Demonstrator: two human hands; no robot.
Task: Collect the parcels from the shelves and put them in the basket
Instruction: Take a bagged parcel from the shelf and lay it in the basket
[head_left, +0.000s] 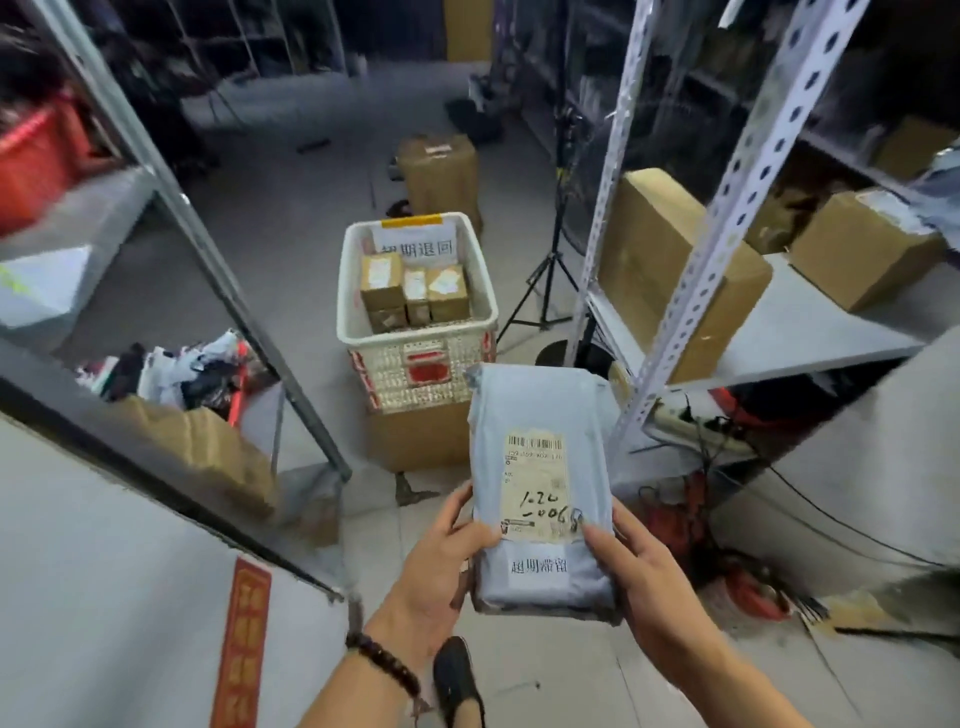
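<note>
A person's left hand (441, 566) and right hand (639, 566) hold a grey parcel (540, 467) at 6 o'clock. The fingers curl round its lower edges and both thumbs press on the labelled face. Its printed label carries handwritten numbers.

Beyond the parcel, at 12 o'clock, a white basket (345, 291) stands on a cardboard box (415, 436) in the aisle, with several small brown boxes (410, 291) inside. A black tripod (550, 275) stands at 2 o'clock, just beside a metal shelf (810, 322). The shelf's 2 perforated posts rise close to the parcel's right side, and 2 large brown boxes (670, 270) rest on it. At 9 o'clock a slanting post (208, 249) of another shelf borders the aisle, with a red crate (31, 161) at 10 o'clock. The floor (291, 218) is pale grey tile and the room is dim.
</note>
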